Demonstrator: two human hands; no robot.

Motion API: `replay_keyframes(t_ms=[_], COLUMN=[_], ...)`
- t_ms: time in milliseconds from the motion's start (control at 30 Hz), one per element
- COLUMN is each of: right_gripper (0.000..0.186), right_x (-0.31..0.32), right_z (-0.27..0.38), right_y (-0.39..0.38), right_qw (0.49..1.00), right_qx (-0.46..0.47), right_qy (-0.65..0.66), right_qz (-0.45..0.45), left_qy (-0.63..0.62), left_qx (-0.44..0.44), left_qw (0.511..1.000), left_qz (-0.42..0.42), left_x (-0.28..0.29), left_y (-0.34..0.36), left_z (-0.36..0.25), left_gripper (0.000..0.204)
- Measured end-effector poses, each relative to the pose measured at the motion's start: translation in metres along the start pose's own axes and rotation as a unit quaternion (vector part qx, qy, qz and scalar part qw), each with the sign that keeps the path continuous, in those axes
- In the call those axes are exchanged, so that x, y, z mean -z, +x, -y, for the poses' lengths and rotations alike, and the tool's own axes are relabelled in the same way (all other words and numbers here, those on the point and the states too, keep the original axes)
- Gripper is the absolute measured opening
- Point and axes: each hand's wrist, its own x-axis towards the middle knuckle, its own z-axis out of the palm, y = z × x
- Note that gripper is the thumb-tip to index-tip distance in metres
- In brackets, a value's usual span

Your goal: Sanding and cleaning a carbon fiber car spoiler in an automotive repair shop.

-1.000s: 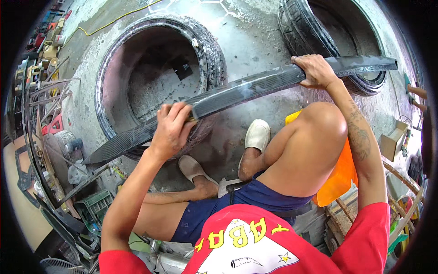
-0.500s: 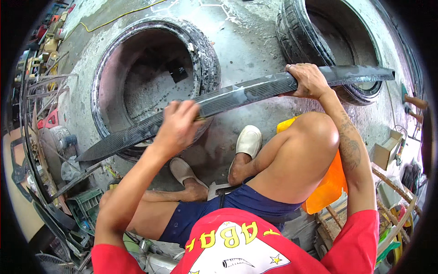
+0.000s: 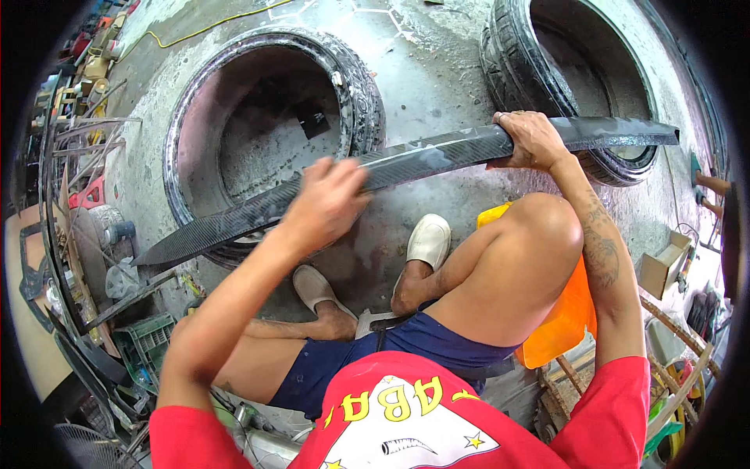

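Note:
A long, dark carbon-fibre patterned strip (image 3: 427, 154) lies crosswise over two worn tires, the left tire (image 3: 357, 106) and the right tire (image 3: 506, 62). My right hand (image 3: 530, 142) grips it right of the middle, fingers wrapped over its edge. My left hand (image 3: 328, 197) is on the strip left of the middle, fingers curled and smeared by motion; what lies under them is hidden. My bent right knee is just below my right hand, and my feet rest on the floor beneath the strip.
Racks and clutter (image 3: 86, 148) crowd the left, with a green crate (image 3: 144, 352). An orange plastic piece (image 3: 551, 344) is beside my right leg. A cardboard box (image 3: 664, 266) and wooden rails (image 3: 676, 340) are at the right. A yellow cord (image 3: 164, 43) crosses the floor.
My left hand has moved right and slightly up along the strip, by small amounts. The right end of the strip and my right hand sit a little lower in the picture than one second ago.

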Motion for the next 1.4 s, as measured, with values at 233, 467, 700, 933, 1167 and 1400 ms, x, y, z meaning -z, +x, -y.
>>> replay_keyframes(t_ms=[233,467,700,933,1167,1400], right_gripper=[0.079,0.08,0.076,0.073,0.07,0.072], right_x=[-0.004,0.0,-0.002,0.003,-0.006,-0.001], right_z=[-0.003,0.0,0.0,0.002,-0.002,-0.004], right_y=[-0.007,0.0,-0.008,0.001,-0.005,-0.002], right_qw=[0.999,1.0,1.0,0.999,0.999,0.998], right_qx=[-0.01,-0.006,-0.012,0.0,0.007,0.029], right_qy=[0.028,0.018,0.021,0.027,0.035,0.044], right_qz=[0.018,0.013,0.009,0.018,-0.007,-0.027], left_qy=[-0.054,-0.052,-0.058,-0.024,-0.029,-0.013], left_qx=[-0.013,-0.056,-0.071,-0.116,-0.113,-0.079], left_qw=[0.998,0.997,0.995,0.992,0.993,0.994], left_qz=[0.004,0.013,0.026,0.032,0.029,0.07], left_x=[-0.023,-0.016,-0.044,-0.034,-0.061,-0.022], left_y=[0.033,0.028,0.074,0.055,0.107,0.046], left_z=[-0.006,-0.001,-0.013,-0.003,-0.029,0.001], left_gripper=[0.043,0.047,0.041,0.047,0.045,0.052])
